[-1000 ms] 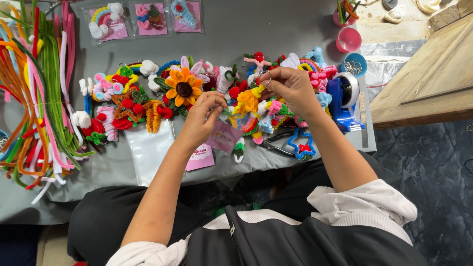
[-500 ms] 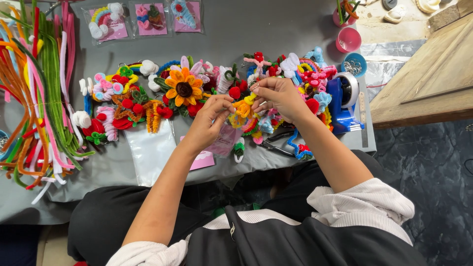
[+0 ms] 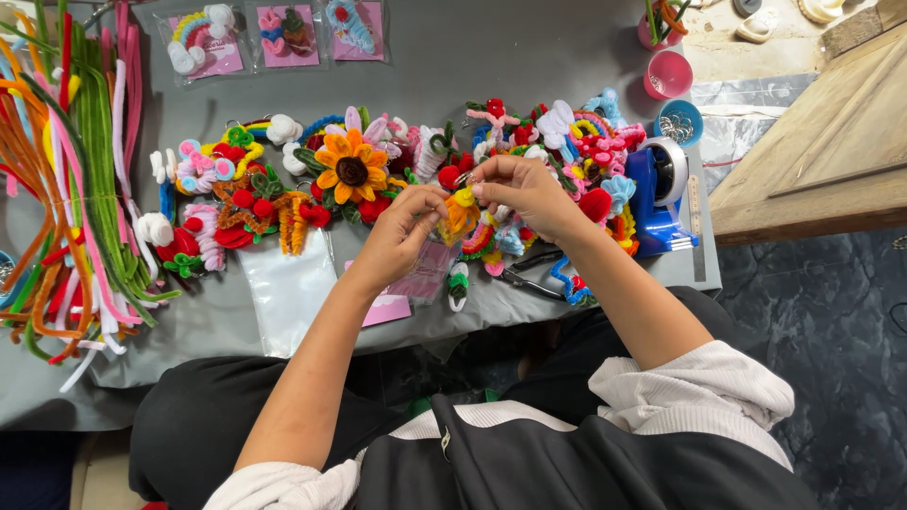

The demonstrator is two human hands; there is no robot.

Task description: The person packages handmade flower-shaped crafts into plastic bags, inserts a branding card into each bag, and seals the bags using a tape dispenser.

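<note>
Yellow-and-orange pipe-cleaner charm (image 3: pixel 460 213) sits pinched between the two hands, held just above the middle of the grey-covered table (image 3: pixel 491 57) and over a pink card (image 3: pixel 420 279). That table fills most of the view, its cloth hanging toward the person's lap; to the right a bare wooden bench (image 3: pixel 822 142) meets dark stone flooring (image 3: pixel 831 321). Along the table's left edge lies a long sheaf of pipe cleaners (image 3: pixel 80 179) — green, orange, pink, white. A row of finished fuzzy ornaments runs across the centre, an orange sunflower (image 3: pixel 351 170) among them, with a clear plastic bag (image 3: pixel 288 288) below it. On the right stand a blue tape dispenser (image 3: pixel 657 194), a pink cup (image 3: pixel 668 74) and a small blue dish (image 3: pixel 678 121); pliers (image 3: pixel 529 274) lie near the right forearm. Left hand (image 3: pixel 402 236) reaches in from below, fingertips closed on the charm's lower side; right hand (image 3: pixel 520 189) arches over from the right, thumb and forefinger gripping its top — both hands close together, almost touching.
</note>
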